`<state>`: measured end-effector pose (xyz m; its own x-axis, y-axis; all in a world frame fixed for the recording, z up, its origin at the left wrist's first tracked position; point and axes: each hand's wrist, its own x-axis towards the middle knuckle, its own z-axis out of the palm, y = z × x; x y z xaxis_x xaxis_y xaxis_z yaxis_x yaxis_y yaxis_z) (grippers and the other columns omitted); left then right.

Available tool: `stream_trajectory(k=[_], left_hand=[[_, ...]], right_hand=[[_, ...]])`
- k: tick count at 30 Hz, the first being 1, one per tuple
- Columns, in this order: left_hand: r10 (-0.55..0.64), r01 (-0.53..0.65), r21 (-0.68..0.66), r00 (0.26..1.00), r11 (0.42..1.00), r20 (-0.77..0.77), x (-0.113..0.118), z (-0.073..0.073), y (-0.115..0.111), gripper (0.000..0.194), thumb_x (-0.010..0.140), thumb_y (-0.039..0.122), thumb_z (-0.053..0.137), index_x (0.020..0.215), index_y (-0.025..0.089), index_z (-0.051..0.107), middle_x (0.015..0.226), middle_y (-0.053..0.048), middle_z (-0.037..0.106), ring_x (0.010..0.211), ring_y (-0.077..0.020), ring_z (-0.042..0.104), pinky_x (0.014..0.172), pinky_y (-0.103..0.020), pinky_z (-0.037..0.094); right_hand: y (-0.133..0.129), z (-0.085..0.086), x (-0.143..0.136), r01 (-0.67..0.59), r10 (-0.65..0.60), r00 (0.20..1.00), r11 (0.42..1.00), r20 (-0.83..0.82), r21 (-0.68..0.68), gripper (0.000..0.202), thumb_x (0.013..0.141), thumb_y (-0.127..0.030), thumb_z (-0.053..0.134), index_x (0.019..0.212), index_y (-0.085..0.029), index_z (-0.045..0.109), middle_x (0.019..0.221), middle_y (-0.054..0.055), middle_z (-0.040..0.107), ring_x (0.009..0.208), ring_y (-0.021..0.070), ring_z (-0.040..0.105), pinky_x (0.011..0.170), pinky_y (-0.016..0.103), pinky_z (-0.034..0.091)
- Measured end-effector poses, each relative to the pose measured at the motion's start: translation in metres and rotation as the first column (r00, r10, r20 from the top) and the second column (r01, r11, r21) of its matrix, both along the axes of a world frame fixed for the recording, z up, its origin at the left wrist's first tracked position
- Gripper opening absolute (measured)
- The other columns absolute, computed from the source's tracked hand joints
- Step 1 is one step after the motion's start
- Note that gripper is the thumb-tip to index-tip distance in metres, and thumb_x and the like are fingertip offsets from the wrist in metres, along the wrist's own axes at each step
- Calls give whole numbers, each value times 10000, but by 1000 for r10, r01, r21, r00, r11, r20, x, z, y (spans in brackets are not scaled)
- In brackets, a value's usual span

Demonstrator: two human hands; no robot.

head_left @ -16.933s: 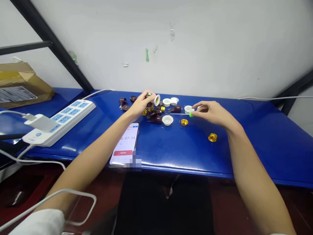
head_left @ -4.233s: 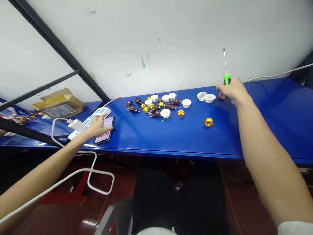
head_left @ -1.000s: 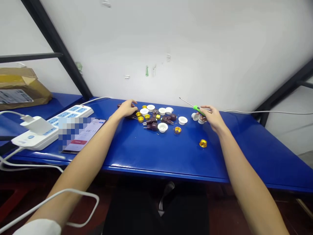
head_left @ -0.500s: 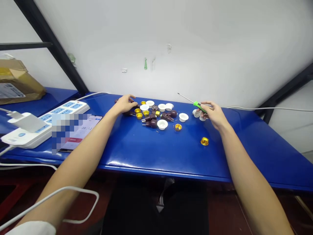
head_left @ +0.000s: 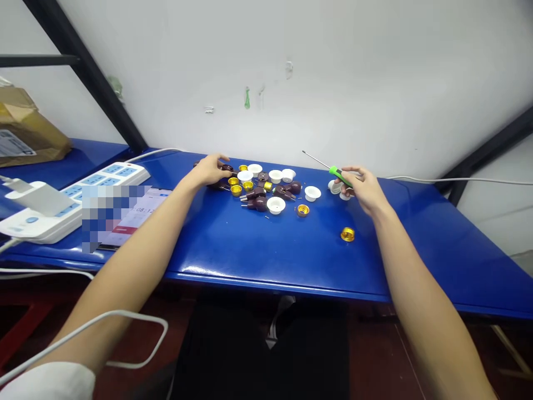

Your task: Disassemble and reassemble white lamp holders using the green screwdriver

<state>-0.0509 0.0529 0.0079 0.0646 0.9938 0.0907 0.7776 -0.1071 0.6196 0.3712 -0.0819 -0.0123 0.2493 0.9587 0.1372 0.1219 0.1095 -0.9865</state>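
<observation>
White power strip (head_left: 75, 190) seen on tabletop (head_left: 258, 250) at 9 o'clock, charger (head_left: 35, 197) plugged in; phone (head_left: 141, 214) laid beside it. Brown package (head_left: 35, 130) placed toward 10. White cable (head_left: 478, 180) laid at 3; green scrap (head_left: 247, 99) stuck on wall (head_left: 375, 72) at 12.

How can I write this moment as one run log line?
left hand: at dark brown parts | right hand: holds green-handled screwdriver | phone: beside power strip

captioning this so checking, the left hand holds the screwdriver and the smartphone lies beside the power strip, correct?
Wrong side: the head view shows the right hand holding the screwdriver. The smartphone does lie beside the power strip.
</observation>
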Motion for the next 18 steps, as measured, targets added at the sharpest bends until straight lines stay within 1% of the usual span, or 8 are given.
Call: stream_trajectory(k=[2,4,7,10,12,14,16,18], left_hand=[[31,-31,17,1000,999,-3,0,-1,1,518,630,226,875,1127,216,729,1023,-65,776,995,-290,730,868,-350,546],[63,-64,48,998,997,26,2,-1,0,506,658,222,865,1144,202,724,1075,-87,768,1062,-309,716,940,-384,545],[89,-104,119,989,987,121,5,1,-4,491,728,228,840,1198,185,706,1199,-123,739,1176,-326,684,1042,-438,530],[98,-158,197,955,968,281,10,4,-7,495,766,220,832,1237,191,683,1251,-117,708,1165,-288,686,1028,-416,552],[68,-181,224,896,958,438,15,6,-9,487,767,186,833,1228,192,676,1219,-100,702,1060,-241,713,942,-370,579],[12,-163,206,811,965,586,19,9,-11,450,781,166,822,1204,189,670,1132,-79,713,935,-200,732,835,-326,582],[-38,-99,154,714,983,699,24,12,-14,388,806,179,816,1164,189,665,1030,-57,731,853,-180,740,748,-291,563],[-70,-15,101,623,995,779,29,15,-18,330,825,218,827,1110,193,664,950,-43,744,801,-167,740,688,-264,535]], right_hand=[[0,0,0,-1,1,1000,1000,4,-3,658,632,-604,946,1072,-217,645,838,36,771,589,114,589,524,242,463],[0,0,-1,-4,4,1000,1000,11,2,640,645,-607,941,1063,-227,641,840,29,770,591,112,586,523,239,461],[0,0,-1,-10,10,1000,1000,16,5,629,657,-613,934,1066,-236,640,845,23,771,595,111,587,527,237,463],[0,0,-1,-12,12,1000,1000,14,6,643,641,-612,941,1065,-232,641,832,20,770,592,111,591,528,238,463],[0,1,-1,-13,13,1000,1000,12,5,649,637,-611,943,1068,-231,642,830,18,770,592,111,593,526,238,457],[0,1,-2,-16,16,1000,1000,11,4,660,632,-613,944,1075,-227,642,834,19,772,592,111,596,526,240,455],[0,1,-2,-14,14,1000,1000,13,2,673,621,-621,945,1072,-224,640,833,20,773,584,110,593,527,244,456],[0,1,-3,-13,13,1000,1000,16,-3,682,612,-627,946,1070,-224,639,832,16,774,575,107,588,527,246,458]])
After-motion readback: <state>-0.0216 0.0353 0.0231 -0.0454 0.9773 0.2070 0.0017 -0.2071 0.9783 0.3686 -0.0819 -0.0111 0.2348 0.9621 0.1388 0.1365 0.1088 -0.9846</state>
